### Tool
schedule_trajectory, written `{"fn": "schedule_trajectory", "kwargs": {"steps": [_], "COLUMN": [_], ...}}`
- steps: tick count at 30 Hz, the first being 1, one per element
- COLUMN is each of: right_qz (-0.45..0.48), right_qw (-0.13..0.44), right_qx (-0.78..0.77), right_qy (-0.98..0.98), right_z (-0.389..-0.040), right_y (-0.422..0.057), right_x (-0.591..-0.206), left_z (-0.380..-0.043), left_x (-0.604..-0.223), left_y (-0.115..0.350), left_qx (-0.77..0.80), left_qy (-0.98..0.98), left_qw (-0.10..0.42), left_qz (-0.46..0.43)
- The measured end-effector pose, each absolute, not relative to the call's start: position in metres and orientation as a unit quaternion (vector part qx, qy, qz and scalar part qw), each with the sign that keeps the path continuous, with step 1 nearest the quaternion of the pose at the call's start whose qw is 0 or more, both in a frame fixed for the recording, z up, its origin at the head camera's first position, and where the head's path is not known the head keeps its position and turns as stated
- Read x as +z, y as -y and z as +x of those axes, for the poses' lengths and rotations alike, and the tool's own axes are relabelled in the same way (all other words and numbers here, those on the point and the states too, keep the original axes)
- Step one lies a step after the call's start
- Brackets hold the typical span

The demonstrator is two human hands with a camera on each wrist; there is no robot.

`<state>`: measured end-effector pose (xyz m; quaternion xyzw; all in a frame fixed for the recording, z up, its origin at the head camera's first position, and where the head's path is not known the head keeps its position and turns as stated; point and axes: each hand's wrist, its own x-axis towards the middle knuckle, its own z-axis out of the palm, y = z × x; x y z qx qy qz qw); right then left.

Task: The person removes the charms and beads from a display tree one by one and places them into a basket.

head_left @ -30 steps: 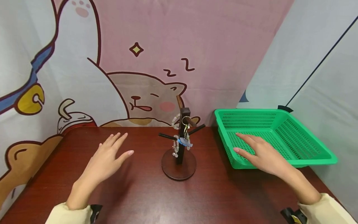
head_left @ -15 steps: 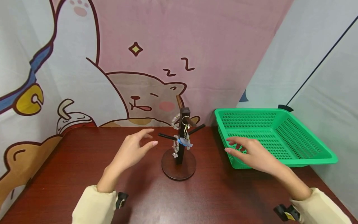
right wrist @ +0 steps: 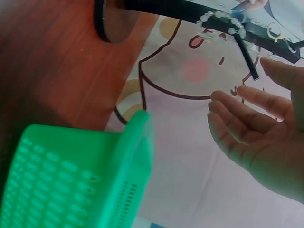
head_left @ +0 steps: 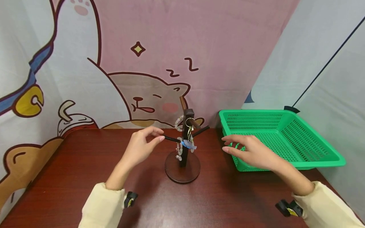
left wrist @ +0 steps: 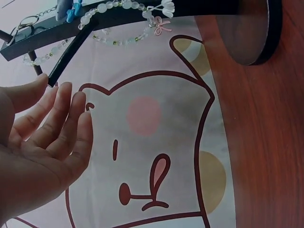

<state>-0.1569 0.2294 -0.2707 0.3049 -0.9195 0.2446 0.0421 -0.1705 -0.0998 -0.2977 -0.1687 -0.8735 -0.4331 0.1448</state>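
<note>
A dark wooden jewellery stand [head_left: 182, 174] with a round base and several pegs stands mid-table. A pale beaded bracelet [left wrist: 109, 5] with small charms hangs on its lower left peg [left wrist: 71, 54]. Another beaded bracelet [head_left: 178, 124] hangs higher up, beside a key ring [head_left: 189, 122]. A small blue charm [head_left: 187, 144] sits at the front of the post. My left hand [head_left: 141, 144] is at that left peg's outer end, thumb and fingers slightly bent and apart; contact is unclear. My right hand [head_left: 255, 152] hovers before the basket's left side, holding nothing, fingers loosely bent.
A green plastic basket [head_left: 319, 164] with slotted walls stands on the right of the reddish-brown table [head_left: 71, 164]. A cloth [head_left: 228, 47] printed with cartoon animals hangs behind the table. Each sleeve has a black wrist device near it.
My left hand has moved right, from over the table to the stand's left peg, its fingers bending inward. My right hand has shifted left towards the stand. The bracelets look unmoved.
</note>
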Motion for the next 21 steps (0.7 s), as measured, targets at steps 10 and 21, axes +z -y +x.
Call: {"fn": "schedule_trajectory", "kwargs": {"steps": [10,21], "right_qz": [0.325,0.37], "right_qw": [0.022,0.039], "right_qx": [0.237,0.27], "right_qy": [0.915,0.888], "right_z": [-0.162,-0.17], "right_y": [-0.209,-0.179], "right_x": [-0.244,-0.224], "left_z": [-0.172,-0.172], "left_x": [-0.299,-0.299], "left_y": [0.097,0.096], "left_qx": [-0.44,-0.439], "left_qy": [0.867,0.866], "left_qw": [0.145,0.15], "left_qz": [-0.184,-0.187]}}
